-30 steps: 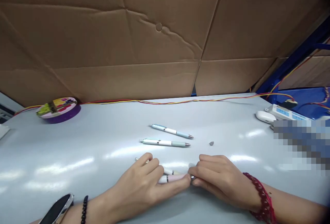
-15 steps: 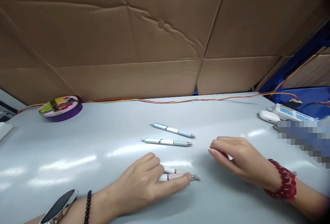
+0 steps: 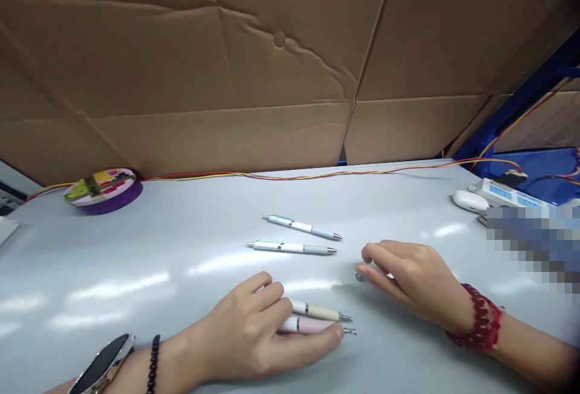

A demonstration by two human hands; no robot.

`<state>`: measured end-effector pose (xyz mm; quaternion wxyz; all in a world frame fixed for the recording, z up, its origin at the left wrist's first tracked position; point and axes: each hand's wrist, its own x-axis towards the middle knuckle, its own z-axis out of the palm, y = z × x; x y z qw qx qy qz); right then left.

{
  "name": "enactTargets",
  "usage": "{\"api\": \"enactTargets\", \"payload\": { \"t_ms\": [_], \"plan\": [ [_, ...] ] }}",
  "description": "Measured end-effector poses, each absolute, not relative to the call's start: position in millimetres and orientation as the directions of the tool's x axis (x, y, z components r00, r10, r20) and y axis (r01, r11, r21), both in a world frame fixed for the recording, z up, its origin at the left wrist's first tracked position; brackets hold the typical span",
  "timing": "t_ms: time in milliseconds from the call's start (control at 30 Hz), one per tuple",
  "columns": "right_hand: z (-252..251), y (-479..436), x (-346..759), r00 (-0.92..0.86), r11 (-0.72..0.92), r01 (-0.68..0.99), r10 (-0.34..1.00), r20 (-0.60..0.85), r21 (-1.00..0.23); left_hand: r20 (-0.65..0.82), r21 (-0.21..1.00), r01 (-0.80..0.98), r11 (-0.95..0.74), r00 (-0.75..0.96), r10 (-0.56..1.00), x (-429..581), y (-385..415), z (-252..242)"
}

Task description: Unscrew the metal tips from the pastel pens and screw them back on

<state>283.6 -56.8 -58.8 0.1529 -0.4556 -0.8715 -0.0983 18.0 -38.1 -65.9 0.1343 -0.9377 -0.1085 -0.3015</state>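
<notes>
My left hand rests on the grey table, its fingers closed on a pink and white pen whose metal tip is bare. A beige pen lies right behind it, touching my fingers. My right hand hovers to the right, fingertips pinched on a small grey pen tip just above the table. Two more pens lie farther back: a green one and a blue one.
A purple round tin stands at the back left. A red and yellow cable runs along the cardboard wall. A white power strip and a white mouse-like object sit at the right.
My right hand left the pink pen, reached out to the small grey tip on the table and picked it up. The left hand slid slightly toward me with the pens.
</notes>
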Motion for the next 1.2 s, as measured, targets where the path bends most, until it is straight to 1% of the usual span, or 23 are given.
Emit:
{"api": "enactTargets", "payload": {
  "t_ms": [67, 133, 200, 267, 333, 433, 533, 600, 667, 733, 800, 833, 933, 1033, 1133, 1200],
  "plan": [
    [-52, -63, 281, -0.611, 0.683, 0.73, 0.667, 0.427, -0.022, 0.607, -0.19, 0.284, -0.94, 0.786, 0.115, 18, -39, -67],
    [-47, -69, 274, -0.708, 0.827, 0.558, 0.513, 0.485, -0.059, 0.609, -0.19, 0.281, -0.941, 0.785, 0.112, 18, -40, -68],
    [-43, -73, 266, -0.77, 0.914, 0.397, 0.384, 0.51, -0.089, 0.608, -0.189, 0.277, -0.942, 0.787, 0.109, 17, -41, -69],
    [-42, -74, 259, -0.788, 0.94, 0.316, 0.336, 0.516, -0.13, 0.611, -0.188, 0.271, -0.944, 0.785, 0.103, 18, -42, -70],
    [-43, -75, 255, -0.783, 0.944, 0.28, 0.329, 0.528, -0.174, 0.61, -0.187, 0.268, -0.945, 0.786, 0.102, 18, -43, -70],
    [-47, -77, 252, -0.764, 0.934, 0.294, 0.358, 0.537, -0.203, 0.611, -0.188, 0.248, -0.95, 0.787, 0.084, 19, -43, -69],
    [-53, -77, 252, -0.736, 0.926, 0.32, 0.375, 0.564, -0.198, 0.597, -0.175, 0.212, -0.961, 0.799, 0.068, 18, -42, -66],
    [-55, -73, 256, -0.69, 0.905, 0.356, 0.422, 0.588, -0.232, 0.581, -0.156, 0.212, -0.965, 0.81, 0.084, 16, -41, -63],
    [-56, -65, 263, -0.62, 0.838, 0.463, 0.539, 0.57, -0.29, 0.576, -0.17, 0.239, -0.956, 0.811, 0.1, 14, -39, -62],
    [-58, -56, 271, -0.526, 0.723, 0.602, 0.678, 0.513, -0.339, 0.568, -0.213, 0.301, -0.929, 0.812, 0.133, 13, -37, -61],
    [-59, -48, 276, -0.443, 0.623, 0.691, 0.765, 0.467, -0.367, 0.547, -0.245, 0.386, -0.889, 0.812, 0.202, 12, -34, -63],
    [-59, -45, 278, -0.418, 0.593, 0.71, 0.79, 0.449, -0.381, 0.53, -0.247, 0.422, -0.872, 0.813, 0.243, 13, -33, -65],
    [-61, -40, 276, -0.407, 0.551, 0.734, 0.825, 0.393, -0.397, 0.477, -0.217, 0.479, -0.85, 0.812, 0.336, 14, -30, -71],
    [-64, -39, 267, -0.431, 0.534, 0.75, 0.842, 0.324, -0.39, 0.435, -0.16, 0.497, -0.853, 0.811, 0.391, 14, -30, -74],
    [-67, -36, 259, -0.424, 0.512, 0.768, 0.856, 0.294, -0.385, 0.438, -0.095, 0.451, -0.887, 0.819, 0.37, 13, -30, -72],
    [-69, -34, 255, -0.404, 0.494, 0.777, 0.867, 0.293, -0.391, 0.457, -0.077, 0.374, -0.924, 0.837, 0.301, 14, -31, -70]
  ]
}}
